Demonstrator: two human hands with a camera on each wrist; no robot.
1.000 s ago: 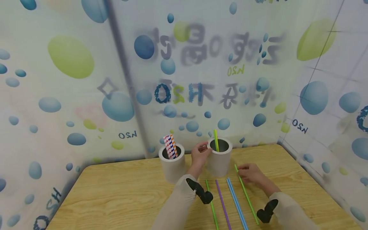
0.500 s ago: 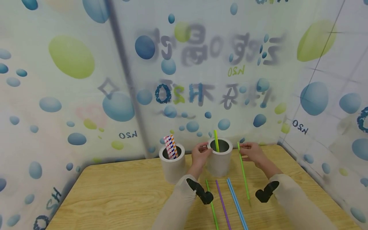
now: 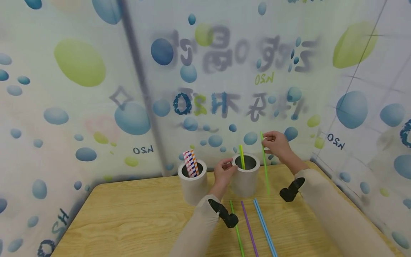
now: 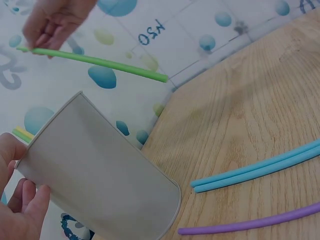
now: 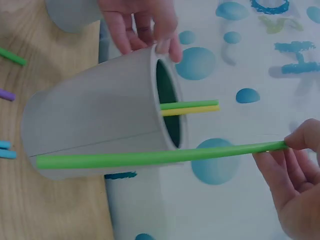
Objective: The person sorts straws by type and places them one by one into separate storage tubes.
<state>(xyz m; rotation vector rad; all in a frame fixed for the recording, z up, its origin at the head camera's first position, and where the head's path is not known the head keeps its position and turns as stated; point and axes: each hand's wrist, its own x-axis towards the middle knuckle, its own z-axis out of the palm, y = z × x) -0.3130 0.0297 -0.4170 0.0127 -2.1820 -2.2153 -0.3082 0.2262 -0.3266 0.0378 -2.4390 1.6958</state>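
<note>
My right hand pinches a green straw near its top end, and the straw hangs down beside the right-hand grey cup. In the right wrist view this straw's lower part overlaps the cup's side. My left hand grips that cup by the left of its rim; the thumb and fingers show at the edge in the left wrist view. A green straw and a yellow straw lean together inside the cup. On the wooden table in front lie a green straw, a purple straw and two blue straws.
Left of the held cup stands a second grey cup with several patterned straws in it. The wooden table ends at a patterned curtain behind the cups, which also hangs along the right side.
My right hand has lifted the green straw off the table, raising it and turning it more upright beside the right-hand cup. My left hand has stayed at the rim.
</note>
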